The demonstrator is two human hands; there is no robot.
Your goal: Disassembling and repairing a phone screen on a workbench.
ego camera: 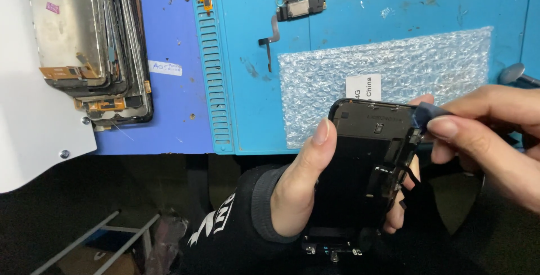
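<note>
My left hand [298, 188] grips a black phone screen panel [365, 157] by its long edges, back side up, over the near edge of the blue work mat [360, 38]. Thin flex cables run along the panel's right side. My right hand [486, 140] comes in from the right and pinches a dark film tab [426, 113] at the panel's top right corner between thumb and fingers. A black sleeve covers my left wrist.
A bubble-wrap sheet [394, 78] with a white label lies on the mat behind the panel. A small speaker part with a flex cable [292, 10] sits farther back. A stack of old screen panels [95, 38] leans at the far left.
</note>
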